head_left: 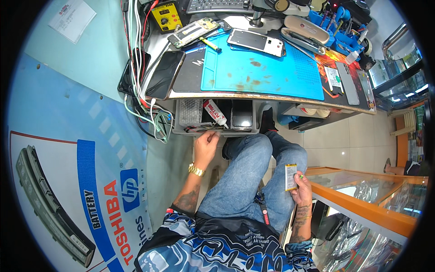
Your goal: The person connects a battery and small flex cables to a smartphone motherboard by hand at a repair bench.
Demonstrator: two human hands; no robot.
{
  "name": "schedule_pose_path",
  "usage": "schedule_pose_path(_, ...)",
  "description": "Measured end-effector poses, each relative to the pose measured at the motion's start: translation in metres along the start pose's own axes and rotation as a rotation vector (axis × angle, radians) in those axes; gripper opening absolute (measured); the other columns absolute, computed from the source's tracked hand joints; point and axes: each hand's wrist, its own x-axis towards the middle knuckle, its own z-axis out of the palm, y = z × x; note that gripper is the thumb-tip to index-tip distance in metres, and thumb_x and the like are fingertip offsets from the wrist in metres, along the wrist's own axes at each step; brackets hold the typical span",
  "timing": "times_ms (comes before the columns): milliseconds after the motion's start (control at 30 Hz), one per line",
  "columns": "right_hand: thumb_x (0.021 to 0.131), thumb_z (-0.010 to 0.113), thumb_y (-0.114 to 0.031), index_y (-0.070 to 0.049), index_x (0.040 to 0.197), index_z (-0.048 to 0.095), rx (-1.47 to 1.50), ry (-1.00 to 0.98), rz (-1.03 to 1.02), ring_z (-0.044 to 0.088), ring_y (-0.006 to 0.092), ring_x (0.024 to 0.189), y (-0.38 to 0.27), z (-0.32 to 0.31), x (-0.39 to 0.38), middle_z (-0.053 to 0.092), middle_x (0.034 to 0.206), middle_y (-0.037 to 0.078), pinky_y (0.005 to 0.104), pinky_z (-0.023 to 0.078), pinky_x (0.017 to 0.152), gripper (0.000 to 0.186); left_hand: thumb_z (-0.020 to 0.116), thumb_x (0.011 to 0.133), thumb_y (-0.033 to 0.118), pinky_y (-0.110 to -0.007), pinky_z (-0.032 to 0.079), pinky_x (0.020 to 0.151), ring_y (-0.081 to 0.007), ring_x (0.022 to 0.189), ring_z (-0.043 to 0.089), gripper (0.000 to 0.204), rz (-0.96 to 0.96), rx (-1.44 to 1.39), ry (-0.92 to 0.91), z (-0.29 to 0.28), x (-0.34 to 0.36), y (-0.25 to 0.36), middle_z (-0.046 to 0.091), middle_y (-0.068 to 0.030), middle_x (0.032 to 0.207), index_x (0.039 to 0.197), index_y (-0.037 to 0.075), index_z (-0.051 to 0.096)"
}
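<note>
My left hand (207, 144) is closed at the front rim of an open drawer (181, 129) under the desk; what its fingertips grip is unclear. The drawer holds bubble wrap (190, 112), a white glue tube (214, 112) with red print and a dark phone-shaped item (241, 113). My right hand (301, 186) grips a flat phone battery (289, 177) with yellow edges, held upright over my right thigh.
A blue mat (258, 77) on the desk carries opened phones (255, 42). A yellow device (164, 17), cable bundle (136, 68), microscope stand (256, 18) and blue organizer (337, 38) surround it. A glass display case (362, 204) stands right; another person's leg (392, 168) shows beyond.
</note>
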Motion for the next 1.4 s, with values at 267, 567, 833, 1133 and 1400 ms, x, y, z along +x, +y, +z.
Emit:
schedule_pose_path(267, 0.105, 0.072, -0.02, -0.014, 0.12, 0.063, 0.013, -0.019, -0.006, 0.066, 0.0086, 0.07, 0.005, -0.008, 0.0, 0.072, 0.099, 0.001, 0.0195, 0.037, 0.042, 0.019, 0.07, 0.099, 0.048, -0.046, 0.055, 0.073, -0.0356, 0.071, 0.071, 0.054, -0.173, 0.448, -0.378, -0.017, 0.004, 0.003, 0.072, -0.0188, 0.072, 0.081, -0.002, 0.075)
schedule_pose_path(567, 0.105, 0.072, -0.021, -0.013, 0.116, 0.064, -0.015, -0.033, 0.029, 0.065, 0.0054, 0.07, 0.005, 0.002, 0.004, 0.07, 0.093, -0.001, 0.019, 0.036, 0.043, 0.016, 0.07, 0.102, 0.047, -0.05, 0.047, 0.068, -0.0396, 0.066, 0.062, 0.052, 0.195, 0.328, -0.105, 0.012, 0.076, -0.05, 0.066, -0.0225, 0.071, 0.086, -0.003, 0.072)
schedule_pose_path(833, 0.104, 0.072, -0.019, -0.013, 0.116, 0.065, -0.032, -0.017, 0.038, 0.065, 0.005, 0.07, 0.0, 0.025, 0.007, 0.069, 0.093, -0.003, 0.0186, 0.035, 0.042, 0.014, 0.07, 0.1, 0.026, -0.047, 0.056, 0.094, -0.0398, 0.108, 0.072, 0.035, 0.382, 0.242, 0.238, 0.06, 0.134, -0.123, 0.074, -0.021, 0.116, 0.125, 0.001, 0.07)
schedule_pose_path(1133, 0.104, 0.074, -0.021, -0.012, 0.119, 0.064, -0.019, -0.01, 0.033, 0.066, 0.0059, 0.071, 0.001, 0.008, 0.006, 0.071, 0.094, -0.001, 0.0189, 0.036, 0.042, 0.021, 0.058, 0.099, 0.016, -0.061, 0.046, 0.113, -0.0331, 0.129, 0.061, 0.014, -0.62, -1.299, 0.023, 0.125, 0.178, -0.21, 0.066, -0.009, 0.119, 0.109, 0.01, 0.064)
schedule_pose_path(1400, 0.104, 0.074, -0.024, -0.011, 0.122, 0.064, -0.048, 0.046, 0.006, 0.066, 0.007, 0.07, -0.003, 0.009, 0.003, 0.072, 0.096, 0.001, 0.0195, 0.037, 0.043, 0.023, 0.058, 0.1, 0.023, -0.052, 0.047, 0.114, -0.0265, 0.125, 0.061, 0.02, -0.818, -1.119, -0.047, 0.093, 0.035, -0.194, 0.071, -0.0086, 0.113, 0.112, 0.009, 0.067)
